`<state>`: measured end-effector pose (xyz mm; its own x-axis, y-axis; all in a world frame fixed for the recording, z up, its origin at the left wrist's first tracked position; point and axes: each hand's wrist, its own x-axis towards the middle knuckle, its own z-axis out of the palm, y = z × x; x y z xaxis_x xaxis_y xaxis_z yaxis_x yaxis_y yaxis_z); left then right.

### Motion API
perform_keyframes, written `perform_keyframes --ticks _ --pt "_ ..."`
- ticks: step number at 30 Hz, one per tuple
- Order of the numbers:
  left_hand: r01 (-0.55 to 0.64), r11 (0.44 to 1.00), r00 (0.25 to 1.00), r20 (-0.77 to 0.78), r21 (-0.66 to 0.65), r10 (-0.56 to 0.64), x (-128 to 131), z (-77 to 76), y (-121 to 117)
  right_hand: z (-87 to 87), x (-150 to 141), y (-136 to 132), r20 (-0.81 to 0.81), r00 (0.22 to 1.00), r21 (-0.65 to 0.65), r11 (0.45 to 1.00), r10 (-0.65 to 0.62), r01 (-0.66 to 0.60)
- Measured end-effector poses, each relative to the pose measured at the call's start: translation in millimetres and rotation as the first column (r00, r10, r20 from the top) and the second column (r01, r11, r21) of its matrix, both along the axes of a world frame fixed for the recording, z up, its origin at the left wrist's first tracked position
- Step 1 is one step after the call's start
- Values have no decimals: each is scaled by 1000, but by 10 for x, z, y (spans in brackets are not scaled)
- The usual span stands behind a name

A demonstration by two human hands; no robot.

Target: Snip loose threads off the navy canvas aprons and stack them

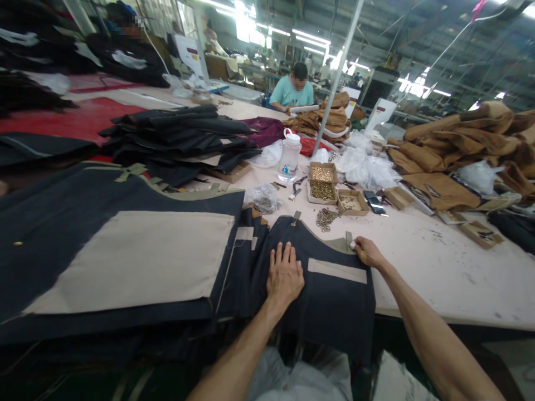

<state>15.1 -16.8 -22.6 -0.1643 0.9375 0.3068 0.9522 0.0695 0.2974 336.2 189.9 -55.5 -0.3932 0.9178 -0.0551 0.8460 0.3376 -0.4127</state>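
Three small boxes sit beyond the dark garment.

At the near side of the counter lies a garment piece, overhanging the edge. To its left lies a larger garment panel, with a folded cloth pile behind that. Behind the garment piece is a heap of rings; farther back, a box of small metal parts has a water bottle to its left and a phone to its right. Plastic bags lie behind the phone. At far right, a cloth heap lies behind a small box holding a tool. A person is beyond the counter.
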Motion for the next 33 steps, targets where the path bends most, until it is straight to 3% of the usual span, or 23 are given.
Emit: perform_keyframes --ticks 14,21,33 --pt "-10 1000 1000 21 12 10 19 -8 10 183 -21 220 -200 970 -283 956 -138 78" --pt "-3 1000 1000 23 10 3 12 -5 6 298 34 290 -282 949 -420 907 -143 11" --pt "4 1000 1000 30 -22 -3 -21 -60 43 219 -71 727 -22 999 -537 844 -33 16"
